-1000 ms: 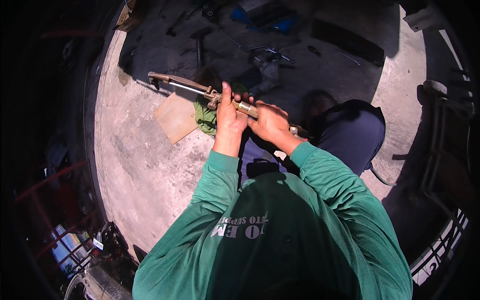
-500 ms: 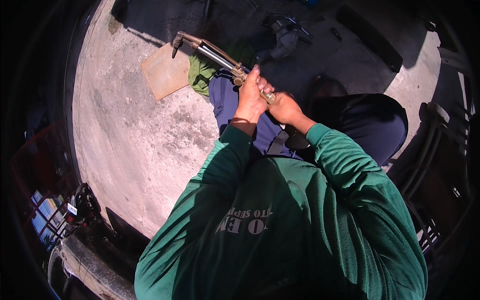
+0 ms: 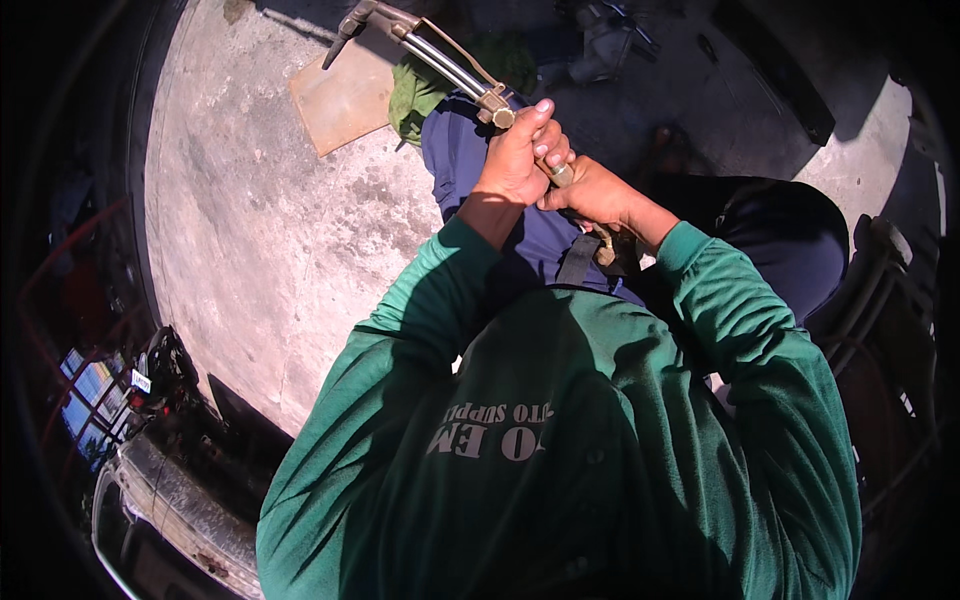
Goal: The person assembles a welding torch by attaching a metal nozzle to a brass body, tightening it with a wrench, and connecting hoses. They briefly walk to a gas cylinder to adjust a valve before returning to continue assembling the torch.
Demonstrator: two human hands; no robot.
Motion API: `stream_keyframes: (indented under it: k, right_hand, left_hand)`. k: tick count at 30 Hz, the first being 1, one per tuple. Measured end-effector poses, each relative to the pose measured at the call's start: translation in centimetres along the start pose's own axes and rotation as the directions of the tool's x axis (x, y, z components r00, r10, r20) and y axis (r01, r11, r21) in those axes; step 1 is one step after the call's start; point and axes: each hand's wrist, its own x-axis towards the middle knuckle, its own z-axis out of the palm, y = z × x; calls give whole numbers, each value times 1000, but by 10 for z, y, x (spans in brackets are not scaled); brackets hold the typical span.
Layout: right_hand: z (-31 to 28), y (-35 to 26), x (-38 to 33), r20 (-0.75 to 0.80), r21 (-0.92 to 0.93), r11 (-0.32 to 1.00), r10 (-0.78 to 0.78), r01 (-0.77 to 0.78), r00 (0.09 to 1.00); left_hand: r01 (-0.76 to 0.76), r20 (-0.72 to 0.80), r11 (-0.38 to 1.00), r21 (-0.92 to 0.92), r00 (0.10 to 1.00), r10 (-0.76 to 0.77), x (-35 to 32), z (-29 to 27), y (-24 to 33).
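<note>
My left hand (image 3: 518,160) is closed around the handle of a cutting torch (image 3: 442,62), its thumb lying along the top. Two silvery tubes and a brass one run from the torch's brass valve body up to an angled head at the upper left. My right hand (image 3: 592,192) is closed at the rear end of the handle, against the left hand. A brass fitting (image 3: 605,246) pokes out below the right hand. What the right fingers touch underneath is hidden.
A tan square board (image 3: 342,98) lies on the concrete floor beside a green cloth (image 3: 412,98). Metal parts (image 3: 605,50) sit in shade at the top, left of a long dark bar (image 3: 775,70). A worn, pale-edged object (image 3: 185,510) stands at lower left.
The torch head has shifted up in the picture, and both hands have moved slightly right. A brass fitting now shows beneath the right hand.
</note>
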Motion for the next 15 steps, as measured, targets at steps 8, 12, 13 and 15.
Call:
stream_keyframes:
  k: [8,12,13,15]
  right_hand:
    - [-36,-106,-37,-76,-556,740,-498,378,864]
    - [-44,-212,-25,-282,-505,550,-833,665,476]
    - [-40,-236,-24,-312,-591,504,-863,630,398]
    - [-33,-279,-28,-318,-710,582,-767,396,557]
  left_hand:
    - [-238,54,971,9,970,237,22,26,60]
    - [-250,161,967,57,958,238,18,69,94]
    - [-239,163,970,32,959,231,17,80,96]
    - [-242,213,969,48,950,227,9,96,103]
